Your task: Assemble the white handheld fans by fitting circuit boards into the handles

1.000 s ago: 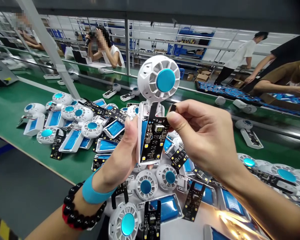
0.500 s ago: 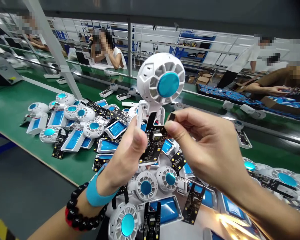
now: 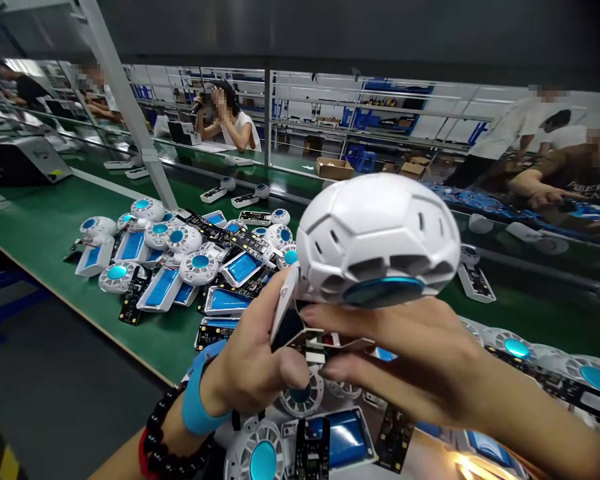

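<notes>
My left hand (image 3: 253,353) is closed round the handle of a white handheld fan (image 3: 375,230). The fan's round head is tilted towards me, with its blue centre facing down. A circuit board (image 3: 350,345), seen almost edge-on, juts out at the handle. My right hand (image 3: 425,353) has its thumb and fingers on either side of this board, below the fan head. The fan head hides part of the right fingers. Just under my hands lie more fan heads, an opened handle with a blue battery (image 3: 347,437) and a loose circuit board (image 3: 313,447).
A heap of opened fans (image 3: 200,263) with blue batteries and loose boards covers the green bench (image 3: 100,340) on the left. More fans (image 3: 517,348) lie at the right. A grey post (image 3: 130,113) rises behind the heap. Several people sit or stand beyond the conveyor.
The fan has tipped forward and come lower and nearer, so its top now shows. The board has turned from face-on to edge-on, with the right fingers now around its edge.
</notes>
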